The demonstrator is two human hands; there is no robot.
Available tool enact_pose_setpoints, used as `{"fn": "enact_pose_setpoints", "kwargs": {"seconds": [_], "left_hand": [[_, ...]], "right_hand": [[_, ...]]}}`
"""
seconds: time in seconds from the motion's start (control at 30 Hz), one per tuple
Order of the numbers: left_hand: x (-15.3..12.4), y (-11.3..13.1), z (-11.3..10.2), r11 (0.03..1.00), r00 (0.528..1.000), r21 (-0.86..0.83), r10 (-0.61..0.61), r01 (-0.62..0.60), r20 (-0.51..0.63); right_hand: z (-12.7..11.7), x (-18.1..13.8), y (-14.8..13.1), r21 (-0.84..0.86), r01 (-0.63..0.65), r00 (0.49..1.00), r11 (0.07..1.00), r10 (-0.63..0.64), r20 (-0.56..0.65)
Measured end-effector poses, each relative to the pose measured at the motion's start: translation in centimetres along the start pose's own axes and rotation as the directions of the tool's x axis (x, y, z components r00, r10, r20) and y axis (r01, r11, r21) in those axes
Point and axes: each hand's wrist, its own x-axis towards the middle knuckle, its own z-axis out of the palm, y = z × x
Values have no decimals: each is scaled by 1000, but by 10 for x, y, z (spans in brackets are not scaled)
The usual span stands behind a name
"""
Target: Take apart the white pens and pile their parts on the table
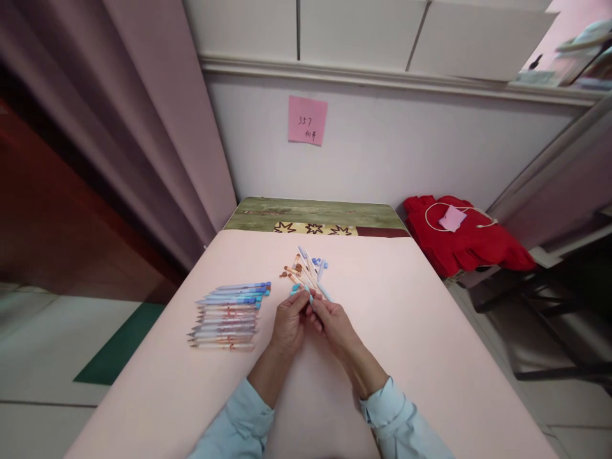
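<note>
My left hand and my right hand meet over the pink table, fingers curled round a light blue pen held between them. Just beyond my fingertips lies a loose heap of pens, some blue, some with brown and orange marks. To the left, several pens lie side by side in a neat row, blue ones at the far end and pale ones nearer me. Both my sleeves are light blue.
A pink sticky note hangs on the wall ahead. A green patterned surface adjoins the table's far edge. Red cloth with a white cable lies on a stand at right. Curtains hang on the left.
</note>
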Motion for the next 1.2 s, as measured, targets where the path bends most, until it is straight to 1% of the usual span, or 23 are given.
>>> {"fn": "enact_pose_setpoints", "kwargs": {"seconds": [0.07, 0.13, 0.17, 0.2, 0.23, 0.3, 0.33, 0.37, 0.4, 0.47, 0.6, 0.73, 0.8, 0.87, 0.9, 1.03, 1.13, 1.2], "left_hand": [[0, -1, 1, 1000, 999, -18, 23, -24, -27], [1, -1, 2, 996, 996, -44, 70, -73, -63], [2, -1, 2, 995, 994, -53, 84, -88, -72], [2, -1, 2, 995, 995, -56, 79, -82, -63], [3, 0, 1, 997, 998, -53, 50, -52, -36], [4, 0, -1, 998, 998, -45, -52, 54, 47], [4, 0, -3, 993, 991, -50, -102, 106, 83], [4, 0, -4, 987, 984, -62, -143, 151, 108], [5, 0, -5, 980, 978, -80, -173, 184, 120], [4, 0, -5, 970, 970, -106, -205, 219, 129], [0, 5, -3, 973, 969, -115, -181, 202, 167], [-4, 8, -3, 962, 953, -133, -203, 236, 227], [-3, 7, -6, 959, 948, -126, -222, 255, 227], [-1, 4, -10, 955, 951, -126, -241, 268, 192], [0, 3, -12, 955, 954, -125, -247, 270, 168], [2, 2, -15, 961, 966, -125, -234, 247, 111], [2, 3, -12, 971, 978, -130, -188, 198, 87], [2, 4, -10, 981, 985, -95, -161, 167, 69]], "right_hand": [[4, -2, -2, -125, 97, 994, 987, -103, -40], [6, -4, -4, -237, 185, 973, 954, -211, -89], [7, -5, -5, -260, 210, 964, 943, -244, -105], [7, -5, -5, -245, 213, 963, 946, -246, -110], [7, -5, -5, -182, 188, 973, 965, -208, -99], [6, -5, -4, 51, 55, 998, 997, -54, -20], [5, -5, -4, 182, -33, 999, 983, 26, 41], [4, -5, -4, 296, -107, 992, 949, 81, 97], [3, -6, -4, 386, -158, 984, 909, 110, 143], [2, -7, -6, 490, -204, 972, 848, 116, 204], [-3, -10, -10, 542, -278, 942, 793, 116, 314], [-7, -10, -12, 492, -424, 863, 760, 174, 474], [-8, -10, -11, 459, -454, 840, 764, 195, 506], [-6, -10, -10, 433, -437, 850, 788, 204, 486], [-5, -11, -9, 421, -418, 864, 805, 209, 458], [1, -10, -6, 427, -318, 935, 847, 205, 289], [3, -10, -6, 424, -282, 950, 861, 187, 252], [3, -10, -7, 359, -274, 951, 892, 197, 237]]}}
